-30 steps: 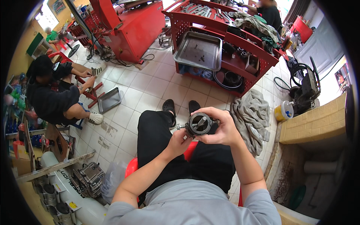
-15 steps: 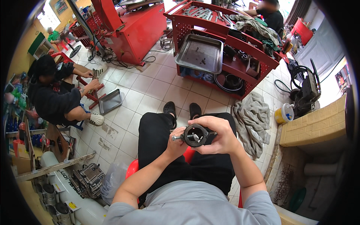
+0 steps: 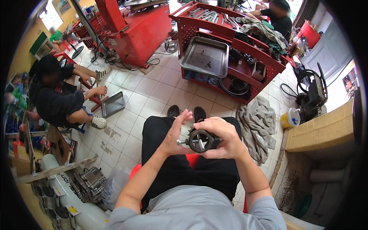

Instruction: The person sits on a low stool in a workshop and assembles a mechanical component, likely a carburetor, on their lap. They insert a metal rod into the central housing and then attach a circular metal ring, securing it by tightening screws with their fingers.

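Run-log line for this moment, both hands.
right hand: gripping dark ring-shaped part | left hand: open, beside bolt on part's left side | surroundings: metal tray on red cart, grey cloth on floor

Tool cart (image 3: 185, 36) ahead, wrenches (image 3: 209, 15) on top. Left: tray (image 3: 113, 104) on floor (image 3: 153, 92), beside seated co-worker (image 3: 51, 96). Right: cloth (image 3: 256, 128) on floor; bucket (image 3: 289, 118) farther right. Centre: held part (image 3: 201, 144) above lap (image 3: 155, 143).

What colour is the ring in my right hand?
The ring is dark grey, in the head view.
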`<state>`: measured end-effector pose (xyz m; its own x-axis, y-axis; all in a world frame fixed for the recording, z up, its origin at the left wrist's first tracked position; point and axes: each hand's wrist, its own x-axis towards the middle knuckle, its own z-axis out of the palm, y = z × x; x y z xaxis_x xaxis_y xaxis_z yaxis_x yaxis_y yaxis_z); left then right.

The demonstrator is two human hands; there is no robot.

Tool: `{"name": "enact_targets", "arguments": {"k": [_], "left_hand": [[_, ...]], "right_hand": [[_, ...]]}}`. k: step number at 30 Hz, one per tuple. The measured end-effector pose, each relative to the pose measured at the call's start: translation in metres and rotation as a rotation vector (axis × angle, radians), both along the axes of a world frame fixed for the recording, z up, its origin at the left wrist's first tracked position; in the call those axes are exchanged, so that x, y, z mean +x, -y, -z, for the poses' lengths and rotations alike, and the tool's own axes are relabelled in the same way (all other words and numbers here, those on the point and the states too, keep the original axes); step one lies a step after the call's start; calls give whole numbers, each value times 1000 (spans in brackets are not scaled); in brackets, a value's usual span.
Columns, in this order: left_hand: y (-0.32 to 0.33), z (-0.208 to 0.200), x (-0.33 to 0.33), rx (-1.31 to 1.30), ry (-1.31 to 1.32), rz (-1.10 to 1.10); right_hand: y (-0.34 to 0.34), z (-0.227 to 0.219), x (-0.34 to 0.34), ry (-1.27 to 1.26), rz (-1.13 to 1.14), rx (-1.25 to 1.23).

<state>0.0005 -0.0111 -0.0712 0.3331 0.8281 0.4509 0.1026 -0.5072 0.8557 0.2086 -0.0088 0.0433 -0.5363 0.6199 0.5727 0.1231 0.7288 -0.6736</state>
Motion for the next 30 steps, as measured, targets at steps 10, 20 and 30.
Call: {"name": "enact_targets", "arguments": {"k": [10, 20, 30], "left_hand": [[-48, -9, 41, -112, 188, 91], [-53, 5, 32, 36, 216, 11], [-47, -21, 16, 163, 128, 93]], "right_hand": [[-36, 38, -1, 99, 260, -206], [-33, 33, 8, -78, 252, -255], [-13, 15, 6, 261, 463, 188]]}}
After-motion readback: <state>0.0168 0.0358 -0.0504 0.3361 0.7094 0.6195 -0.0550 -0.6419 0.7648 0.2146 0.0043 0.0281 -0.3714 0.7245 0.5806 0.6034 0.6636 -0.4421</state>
